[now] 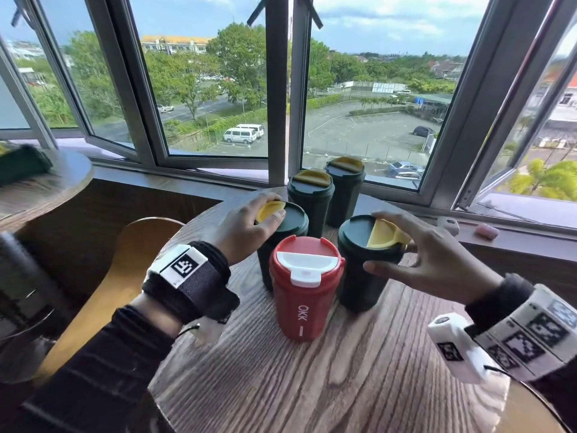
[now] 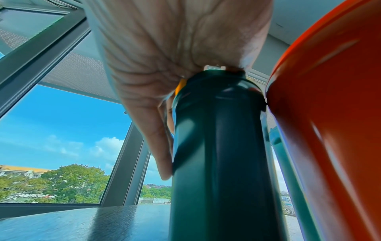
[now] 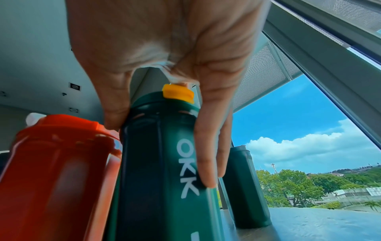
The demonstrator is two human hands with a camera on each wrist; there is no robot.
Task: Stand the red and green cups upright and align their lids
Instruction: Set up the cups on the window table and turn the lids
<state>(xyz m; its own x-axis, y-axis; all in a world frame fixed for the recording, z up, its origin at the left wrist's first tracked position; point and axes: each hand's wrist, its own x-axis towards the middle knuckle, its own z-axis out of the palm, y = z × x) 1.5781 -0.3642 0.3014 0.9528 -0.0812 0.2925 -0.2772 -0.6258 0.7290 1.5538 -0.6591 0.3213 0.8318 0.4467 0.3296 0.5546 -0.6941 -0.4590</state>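
On the round wooden table (image 1: pixel 359 379) by the window (image 1: pixel 215 89), five cups stand upright in a cluster. Red cup (image 1: pixel 304 295) is nearest me, centre, white flip lid (image 1: pixel 307 264) w/ its tab facing me, "OKK" down its side. Just behind it on the left is a dark green cup (image 1: pixel 293 221); my left hand (image 1: pixel 246 228) sits on top of it, fingers curled over the yellow flap (image 1: pixel 270 210) & lid edge, thumb down the cup's left side per the left wrist view (image 2: pixel 163 146). That cup's wall looks to be touching the red one (image 2: pixel 329 130) there.

Right of the red cup is another green cup (image 1: pixel 363 264), yellow flap (image 1: pixel 385 234) pointing right. My right hand (image 1: pixel 437 260) grips it round the lid rim: thumb on the near side, fingers over the far right edge. Wrist cam shows fingers (image 3: pixel 206 154) running down its wall beside the "OKK" print, hand (image 3: pixel 164 48) arched over the yellow tab (image 3: pixel 178 93).

Two more green cups stand farther back toward the window: one (image 1: pixel 310 195) centre, one (image 1: pixel 345 182) to its right, both w/ yellow flaps facing away-ish. Chair back (image 1: pixel 118 276) at the near left of the table.
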